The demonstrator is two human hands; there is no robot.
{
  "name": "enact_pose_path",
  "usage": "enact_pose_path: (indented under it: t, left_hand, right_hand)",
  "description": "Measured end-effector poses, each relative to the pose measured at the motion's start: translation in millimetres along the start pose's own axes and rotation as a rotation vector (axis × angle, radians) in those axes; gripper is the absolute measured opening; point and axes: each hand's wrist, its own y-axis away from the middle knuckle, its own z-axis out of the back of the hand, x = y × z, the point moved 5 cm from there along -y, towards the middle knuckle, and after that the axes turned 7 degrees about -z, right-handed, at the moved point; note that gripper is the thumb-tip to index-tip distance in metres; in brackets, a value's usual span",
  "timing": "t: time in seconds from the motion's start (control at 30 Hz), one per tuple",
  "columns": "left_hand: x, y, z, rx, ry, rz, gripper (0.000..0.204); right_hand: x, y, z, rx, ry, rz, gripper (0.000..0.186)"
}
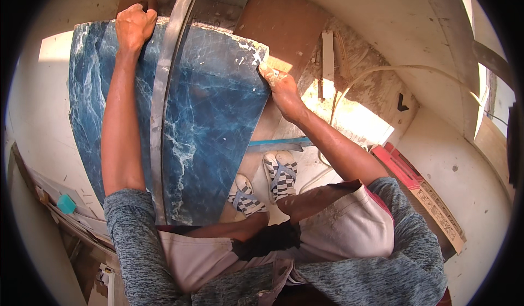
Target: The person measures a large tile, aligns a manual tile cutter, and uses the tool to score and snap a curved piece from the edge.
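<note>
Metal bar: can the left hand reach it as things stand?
Probably yes: the bar lies just right of the left hand at the far edge of the slab, nothing visible between.

No text is legible; the long carton's (pixel 435 214) print blurs.

The person's two hands, the left (pixel 135 26) and the right (pixel 281 87), are at one blue marbled panel (pixel 213 120). One metal strip (pixel 161 93) runs just right of the left hand. Below the right hand are two sandals (pixel 283 176) (both checkered); rightward of it, one pale hose (pixel 404 67) and one black L-shaped piece (pixel 403 103).
</note>
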Motion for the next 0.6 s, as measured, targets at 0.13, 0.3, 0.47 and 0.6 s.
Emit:
enact_pose_path:
  t: [0.13, 0.3, 0.47, 0.6]
  left_hand:
    - [-4.7, 1.2, 0.3, -0.032, -0.089, -0.058, 0.034]
    - [-10.5, 13.2, 21.5, -0.248, -0.017, -0.107, 0.028]
    - [-10.0, 54.0, 97.8, -0.351, 0.090, -0.093, 0.025]
    - [-20.9, 143.7, 205.3, -0.298, 0.193, 0.197, 0.024]
  right_hand:
    - [-4.0, -3.9, 4.6, 0.024, 0.025, -0.007, 0.038]
    - [2.0, -2.1, 1.6, 0.029, 0.008, -0.018, 0.038]
    - [14.1, 13.0, 9.4, -0.080, 0.195, 0.009, 0.037]
    - [35.1, 87.5, 37.7, -0.202, 0.215, -0.120, 0.048]
